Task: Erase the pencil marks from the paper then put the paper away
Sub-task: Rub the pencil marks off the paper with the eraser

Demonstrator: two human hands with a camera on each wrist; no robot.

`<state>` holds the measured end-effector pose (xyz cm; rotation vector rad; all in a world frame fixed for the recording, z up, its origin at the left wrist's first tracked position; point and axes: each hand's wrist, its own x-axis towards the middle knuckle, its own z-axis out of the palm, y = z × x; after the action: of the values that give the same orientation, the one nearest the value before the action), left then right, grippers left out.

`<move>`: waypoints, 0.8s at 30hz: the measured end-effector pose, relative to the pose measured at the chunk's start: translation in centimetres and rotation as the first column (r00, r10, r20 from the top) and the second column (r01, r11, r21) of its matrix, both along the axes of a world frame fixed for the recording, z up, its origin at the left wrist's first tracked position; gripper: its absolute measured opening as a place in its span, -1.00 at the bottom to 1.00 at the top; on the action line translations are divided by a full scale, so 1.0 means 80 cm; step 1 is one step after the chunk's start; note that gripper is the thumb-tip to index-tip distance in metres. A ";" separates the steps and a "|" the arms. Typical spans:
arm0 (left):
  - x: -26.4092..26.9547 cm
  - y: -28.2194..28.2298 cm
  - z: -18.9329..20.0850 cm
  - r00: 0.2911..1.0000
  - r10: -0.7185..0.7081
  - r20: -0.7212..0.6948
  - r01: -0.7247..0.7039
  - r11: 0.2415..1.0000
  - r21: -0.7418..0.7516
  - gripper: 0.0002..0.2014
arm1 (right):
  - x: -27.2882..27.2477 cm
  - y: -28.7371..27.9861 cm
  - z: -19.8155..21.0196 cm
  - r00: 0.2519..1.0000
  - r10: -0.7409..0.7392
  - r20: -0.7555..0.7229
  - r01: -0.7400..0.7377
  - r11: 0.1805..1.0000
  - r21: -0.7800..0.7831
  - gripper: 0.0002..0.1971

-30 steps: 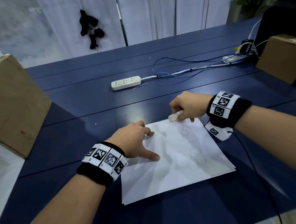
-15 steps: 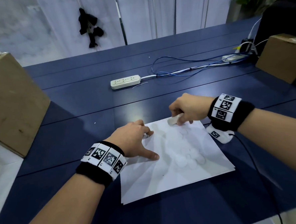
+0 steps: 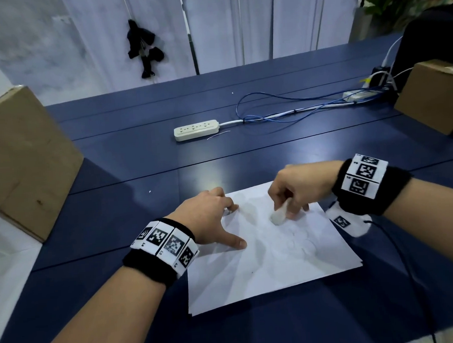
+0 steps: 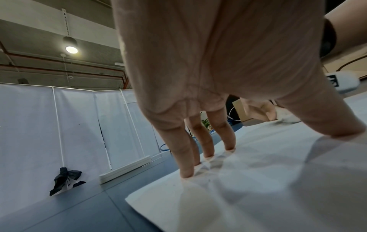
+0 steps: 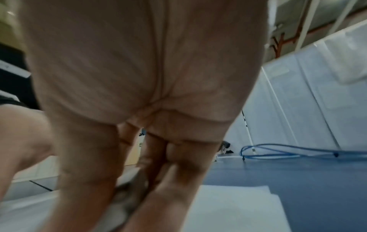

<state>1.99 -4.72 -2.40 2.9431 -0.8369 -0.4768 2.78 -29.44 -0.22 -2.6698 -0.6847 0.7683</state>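
Note:
A white sheet of paper [image 3: 273, 264] with faint pencil circles lies on the dark blue table [image 3: 139, 155]. My left hand [image 3: 212, 220] presses on the paper's left part with straight spread fingers [image 4: 206, 146] and thumb, fingertips on the sheet [image 4: 258, 180]. My right hand [image 3: 293, 191] pinches a white eraser [image 3: 279, 214] and holds its tip against the upper middle of the paper. In the right wrist view the hand [image 5: 143, 180] is blurred, its fingers curled round the eraser [image 5: 123, 202] over the paper [image 5: 234, 208].
A white power strip [image 3: 196, 129] with blue and white cables [image 3: 282, 112] lies beyond the paper. Cardboard boxes stand at the left [image 3: 20, 162] and right [image 3: 433, 100] of the table. A white curtain wall [image 3: 237, 24] closes the back.
My right hand has brought the eraser from the paper's far edge down toward me onto the upper middle of the sheet. The left hand keeps pressing in the same spot.

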 end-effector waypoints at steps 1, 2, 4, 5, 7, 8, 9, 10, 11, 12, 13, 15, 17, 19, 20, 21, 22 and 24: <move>0.000 -0.001 0.000 1.000 -0.006 -0.004 0.006 1.000 0.006 -0.12 | 0.000 0.000 -0.001 1.000 -0.003 0.025 0.003 1.000 -0.017 -0.82; 0.000 -0.001 0.000 1.000 -0.011 -0.008 0.011 1.000 0.011 -0.11 | 0.007 0.001 -0.002 0.995 -0.032 0.095 0.036 0.999 -0.033 -0.84; -0.002 -0.001 0.001 1.000 -0.016 -0.020 0.016 1.000 0.017 -0.11 | 0.025 0.000 -0.002 0.958 -0.097 0.271 0.115 0.992 -0.054 -0.84; -0.003 -0.001 0.001 1.000 -0.016 -0.025 0.017 1.000 0.019 -0.11 | 0.031 0.000 -0.001 0.940 -0.111 0.324 0.134 0.990 -0.050 -0.84; -0.003 -0.001 0.001 1.000 -0.019 -0.023 0.019 0.999 0.028 -0.11 | 0.031 -0.003 -0.001 0.939 -0.103 0.329 0.124 0.991 -0.041 -0.84; -0.003 -0.001 0.001 1.000 -0.017 -0.023 0.018 0.999 0.032 -0.12 | 0.025 -0.004 -0.001 0.954 -0.085 0.288 0.101 0.994 -0.043 -0.82; -0.002 -0.002 0.001 1.000 -0.014 -0.027 0.015 0.999 0.035 -0.12 | 0.017 -0.006 0.000 0.975 -0.058 0.216 0.067 0.997 -0.032 -0.81; -0.001 -0.002 0.001 1.000 -0.011 -0.029 0.012 0.999 0.039 -0.13 | 0.008 -0.005 0.000 0.991 -0.027 0.127 0.029 1.000 -0.012 -0.80; 0.000 -0.003 0.002 1.000 -0.005 -0.030 0.007 0.999 0.042 -0.13 | 0.001 -0.004 0.000 0.998 0.011 0.066 -0.011 1.000 0.006 -0.81; 0.000 -0.004 0.003 1.000 -0.002 -0.029 0.003 0.999 0.046 -0.13 | -0.002 -0.002 -0.001 0.998 0.032 0.059 -0.032 0.999 0.003 -0.84; 0.001 -0.004 0.003 1.000 0.001 -0.029 0.001 0.999 0.049 -0.13 | 0.001 0.000 -0.002 0.994 0.037 0.100 -0.036 0.999 -0.012 -0.86; 0.002 -0.005 0.005 1.000 0.007 -0.031 -0.006 0.999 0.044 -0.11 | 0.019 0.002 -0.001 0.971 -0.013 0.239 0.023 0.999 -0.042 -0.83; 0.000 -0.007 0.006 0.999 0.011 -0.042 -0.010 0.999 0.032 -0.11 | 0.037 0.003 0.002 0.939 -0.069 0.336 0.086 0.996 -0.034 -0.82; 0.000 -0.007 0.005 0.998 0.000 -0.057 0.001 1.000 0.030 -0.13 | 0.039 0.002 0.001 0.938 -0.061 0.342 0.070 0.998 -0.012 -0.86; 0.001 -0.008 0.005 0.998 -0.008 -0.066 0.010 0.999 0.036 -0.15 | 0.033 -0.001 -0.001 0.951 -0.038 0.308 0.043 0.999 -0.012 -0.86; 0.003 -0.009 0.005 0.997 -0.013 -0.072 0.016 0.999 0.046 -0.16 | 0.025 -0.005 -0.003 0.969 -0.005 0.247 0.008 1.000 -0.009 -0.84; 0.004 -0.009 0.005 0.997 -0.014 -0.075 0.018 0.998 0.056 -0.17 | 0.014 -0.007 -0.004 0.988 0.021 0.156 -0.022 1.000 0.001 -0.83; 0.004 -0.010 0.005 0.998 0.000 -0.069 0.005 0.998 0.066 -0.19 | 0.002 -0.008 -0.007 0.998 0.038 0.050 -0.038 0.999 0.008 -0.81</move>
<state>2.33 -5.54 -2.00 2.9658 -0.8330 -0.6137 2.96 -30.07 -0.80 -2.6837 -0.7518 0.7084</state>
